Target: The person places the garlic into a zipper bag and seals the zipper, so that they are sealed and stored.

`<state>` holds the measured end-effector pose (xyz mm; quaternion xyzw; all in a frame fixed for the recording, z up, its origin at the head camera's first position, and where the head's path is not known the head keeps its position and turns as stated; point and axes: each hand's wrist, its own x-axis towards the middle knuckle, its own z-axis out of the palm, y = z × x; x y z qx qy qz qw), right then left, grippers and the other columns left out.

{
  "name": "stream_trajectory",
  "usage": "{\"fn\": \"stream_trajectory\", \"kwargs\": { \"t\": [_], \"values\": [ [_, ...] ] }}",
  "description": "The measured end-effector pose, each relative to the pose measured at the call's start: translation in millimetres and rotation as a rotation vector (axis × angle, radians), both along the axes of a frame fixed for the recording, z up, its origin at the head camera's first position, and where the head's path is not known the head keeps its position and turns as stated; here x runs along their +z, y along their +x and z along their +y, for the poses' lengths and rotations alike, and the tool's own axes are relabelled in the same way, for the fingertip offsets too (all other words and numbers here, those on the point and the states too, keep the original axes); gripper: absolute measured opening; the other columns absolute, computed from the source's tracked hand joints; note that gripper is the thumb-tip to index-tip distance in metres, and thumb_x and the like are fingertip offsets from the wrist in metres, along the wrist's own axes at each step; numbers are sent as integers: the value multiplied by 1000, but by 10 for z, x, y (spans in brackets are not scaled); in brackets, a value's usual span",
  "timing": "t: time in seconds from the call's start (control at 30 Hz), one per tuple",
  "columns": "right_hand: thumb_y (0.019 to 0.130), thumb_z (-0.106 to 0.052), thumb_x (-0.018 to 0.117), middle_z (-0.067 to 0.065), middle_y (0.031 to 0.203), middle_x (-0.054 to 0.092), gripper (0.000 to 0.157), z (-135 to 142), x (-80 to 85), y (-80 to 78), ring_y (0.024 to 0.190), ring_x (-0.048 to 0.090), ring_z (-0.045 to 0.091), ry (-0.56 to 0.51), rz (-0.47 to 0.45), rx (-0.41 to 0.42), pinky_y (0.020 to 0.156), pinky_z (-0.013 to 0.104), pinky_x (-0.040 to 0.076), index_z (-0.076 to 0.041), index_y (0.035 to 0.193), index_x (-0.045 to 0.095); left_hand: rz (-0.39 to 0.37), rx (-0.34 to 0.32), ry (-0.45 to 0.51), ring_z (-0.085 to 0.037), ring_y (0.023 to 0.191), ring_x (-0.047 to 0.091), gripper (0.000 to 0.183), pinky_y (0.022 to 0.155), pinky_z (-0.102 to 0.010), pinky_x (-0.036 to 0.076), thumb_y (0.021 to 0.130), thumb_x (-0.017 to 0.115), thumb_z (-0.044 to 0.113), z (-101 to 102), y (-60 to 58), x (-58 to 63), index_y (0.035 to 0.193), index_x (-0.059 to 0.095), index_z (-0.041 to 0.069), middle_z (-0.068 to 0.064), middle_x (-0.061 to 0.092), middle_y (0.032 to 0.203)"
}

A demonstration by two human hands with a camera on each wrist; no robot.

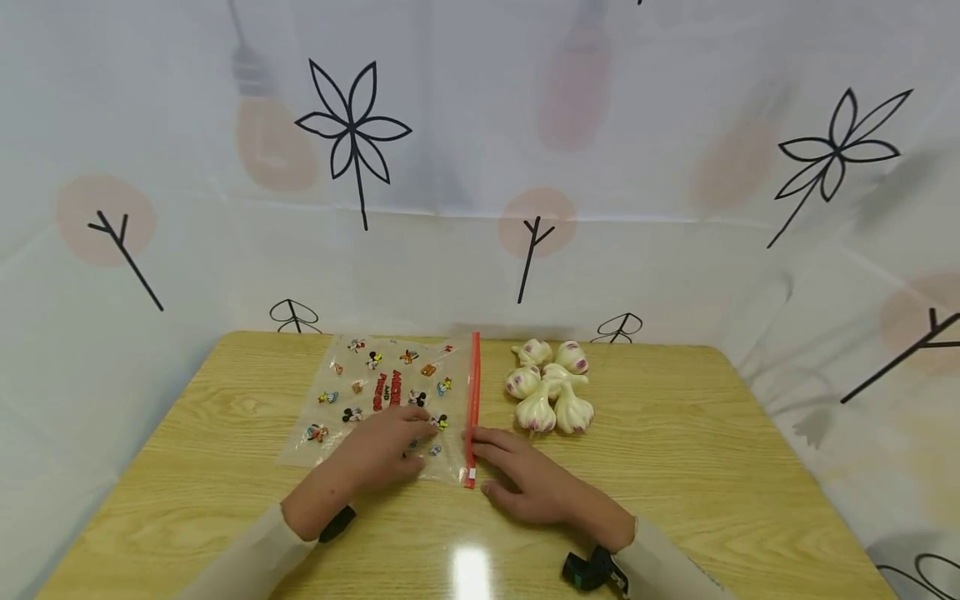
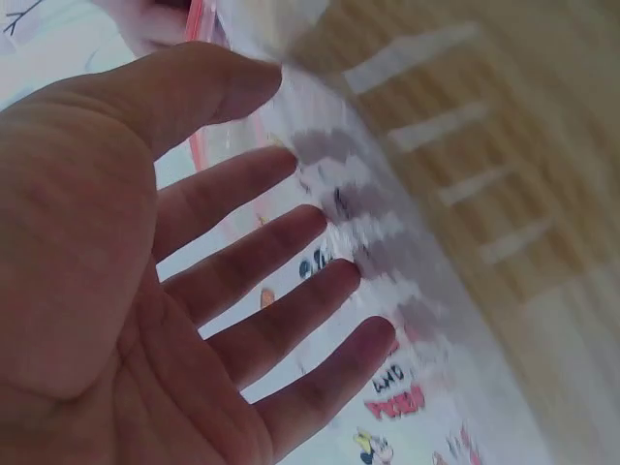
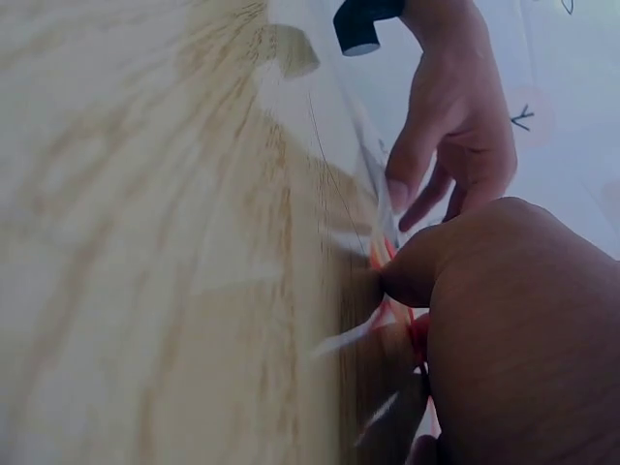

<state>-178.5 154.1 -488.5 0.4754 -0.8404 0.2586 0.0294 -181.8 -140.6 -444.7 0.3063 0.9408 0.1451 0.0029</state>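
A clear zip bag point(image 1: 382, 367) printed with cartoon figures and red lettering lies flat, its red zip edge point(image 1: 476, 375) on the right. Over the bag's lower half is my left hand point(image 1: 386, 446), palm down. The left wrist view shows this hand point(image 2: 242, 262) with fingers spread and slightly bent, nothing between them and the thumb. My right hand point(image 1: 528, 479) has its fingertips at the lower part of the red edge, thumb apart from them. In the right wrist view the right thumb point(image 3: 417, 266) is beside the red strip, and most of its fingers are hidden.
Several white garlic bulbs point(image 1: 555, 387) with purple streaks sit in a cluster right of the bag, beyond my right hand. The wooden table point(image 1: 675, 442) ends at a patterned cloth backdrop point(image 1: 450, 267) behind and at the sides. Both wrists wear dark camera straps.
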Motion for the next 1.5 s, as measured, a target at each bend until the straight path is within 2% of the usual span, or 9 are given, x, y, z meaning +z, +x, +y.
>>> {"fn": "stream_trajectory", "kwargs": {
  "t": [0.1, 0.3, 0.4, 0.53, 0.77, 0.93, 1.13, 1.3, 1.5],
  "values": [
    [100, -16, 68, 15, 163, 45, 55, -5, -13, -4, 151, 43, 32, -2, 13, -1, 120, 51, 40, -3, 152, 55, 16, 1, -6, -30, 123, 65, 50, 101, -48, 55, 91, 75, 12, 61, 9, -26, 141, 68, 13, -8, 67, 136],
    [102, -18, 67, 13, 164, 44, 54, -16, -35, -16, 152, 42, 29, 8, 3, -4, 119, 50, 40, -4, 152, 54, 27, 3, -25, -24, 112, 67, 76, 84, -41, 57, 90, 68, 2, 176, 38, -10, 160, 50, 25, -6, 66, 132],
    [102, -18, 67, 13, 164, 44, 54, -20, -27, -16, 153, 41, 28, 9, -11, -3, 120, 51, 40, -5, 153, 54, 60, -6, -28, -23, 110, 67, 76, 82, -39, 57, 90, 66, 0, 207, 42, -15, 160, 50, 24, -4, 66, 131],
    [101, -18, 68, 12, 164, 44, 54, -14, -25, -13, 152, 42, 28, 4, -8, -8, 120, 50, 40, -5, 152, 55, 99, -4, -27, -22, 113, 67, 69, 88, -40, 58, 93, 68, 4, 244, 50, -37, 158, 52, 22, -3, 66, 130],
    [100, -18, 69, 10, 164, 45, 55, -8, -31, -16, 152, 42, 27, 6, 5, -20, 120, 49, 40, -4, 151, 56, 176, -9, -17, -19, 97, 64, 60, 72, -36, 55, 97, 68, 14, 354, 57, -87, 155, 56, 23, -2, 64, 121],
    [100, -18, 69, 8, 165, 43, 56, -20, -32, -25, 153, 41, 27, 3, 5, -20, 120, 49, 39, -5, 152, 54, 219, -23, -4, -26, 113, 66, 51, 83, -42, 59, 99, 66, 16, 460, 33, -75, 150, 61, 21, -5, 61, 137],
    [101, -18, 68, 5, 162, 45, 57, -22, -45, -34, 152, 42, 25, 0, 15, -9, 120, 47, 40, -8, 154, 52, 239, -63, -44, -28, 138, 54, 43, 103, -48, 55, 105, 61, 20, 609, 21, -31, 148, 63, 17, -5, 55, 155],
    [101, -18, 68, 3, 160, 48, 56, -20, -66, -45, 150, 44, 24, -4, 40, 3, 119, 46, 41, -10, 154, 52, 261, -69, -89, -28, 141, 49, 42, 111, -46, 50, 105, 61, 16, 677, 18, -42, 146, 65, 17, -2, 60, 149],
    [101, -18, 67, 4, 161, 47, 54, -19, -53, -49, 150, 44, 24, -10, 39, 7, 119, 46, 41, -9, 152, 54, 300, -26, -110, -30, 129, 54, 38, 103, -44, 53, 104, 63, 19, 692, 34, -56, 141, 68, 17, -1, 64, 137]
  ]
}}
